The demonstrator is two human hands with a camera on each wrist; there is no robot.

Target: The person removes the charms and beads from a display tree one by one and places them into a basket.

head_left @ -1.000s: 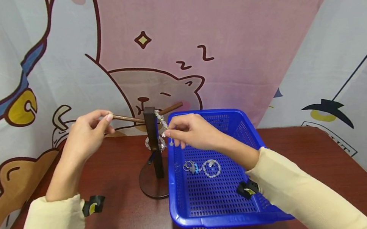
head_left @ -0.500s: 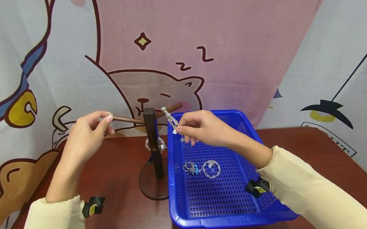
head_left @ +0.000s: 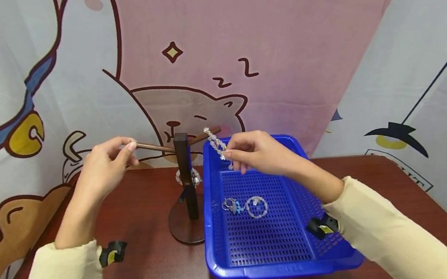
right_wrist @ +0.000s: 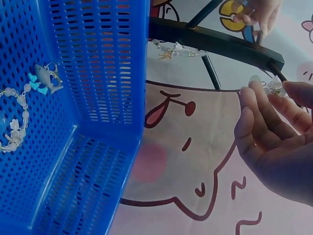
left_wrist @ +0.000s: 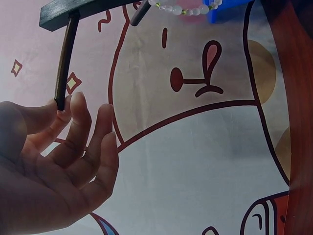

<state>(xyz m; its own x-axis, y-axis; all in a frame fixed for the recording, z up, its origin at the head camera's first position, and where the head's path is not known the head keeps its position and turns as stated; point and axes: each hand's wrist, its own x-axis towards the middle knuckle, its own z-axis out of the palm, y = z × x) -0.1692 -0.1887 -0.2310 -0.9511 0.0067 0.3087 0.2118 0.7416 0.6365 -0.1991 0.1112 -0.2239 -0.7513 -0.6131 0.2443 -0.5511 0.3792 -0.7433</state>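
Observation:
My left hand [head_left: 103, 170] pinches the outer end of the upper left peg [head_left: 153, 146] of a dark wooden jewelry stand [head_left: 187, 181]. With thumb and fingertips, my right hand [head_left: 263, 153] pinches a clear beaded bracelet [head_left: 216, 143]. That bracelet overlaps the stand's upper right peg [head_left: 197, 138] near its outer tip in the head view. Another beaded bracelet [right_wrist: 181, 51] hangs lower on the stand, partly hidden behind the post in the head view. In the left wrist view, thumb and index finger close on the peg's tip while the other fingers stay loosely bent.
Right of the stand, a blue perforated basket [head_left: 281, 269] stands on the reddish-brown table [head_left: 150, 260]. It contains a beaded bracelet [head_left: 258, 217] and a keychain with a grey dolphin charm [right_wrist: 49, 79]. Behind the table hangs a cartoon-printed cloth [head_left: 289, 57].
My right hand has moved rightward with the bracelet, from beside the post to the outer tip of the upper right peg. My left hand has kept its grip on the left peg.

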